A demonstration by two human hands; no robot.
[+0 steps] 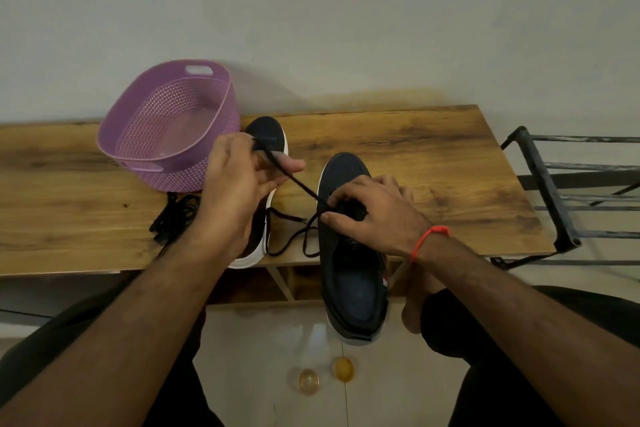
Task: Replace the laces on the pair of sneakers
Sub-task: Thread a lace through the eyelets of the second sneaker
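Two dark navy sneakers with white soles stand on the wooden table (433,156). The right sneaker (349,274) juts over the table's front edge toward me. My right hand (374,215) rests on its eyelet area, fingers curled over the tongue and pinching at the lace. A black lace (301,187) runs taut from there up to my left hand (239,184), which pinches its end between thumb and fingers. The lace's other part loops loose on the table (294,239). The left sneaker (268,139) lies mostly hidden behind my left hand.
A purple perforated basket (166,128) stands at the back left. A bundle of black laces (175,215) lies in front of it. A black metal rack (571,191) stands to the right of the table. My knees are below the table edge.
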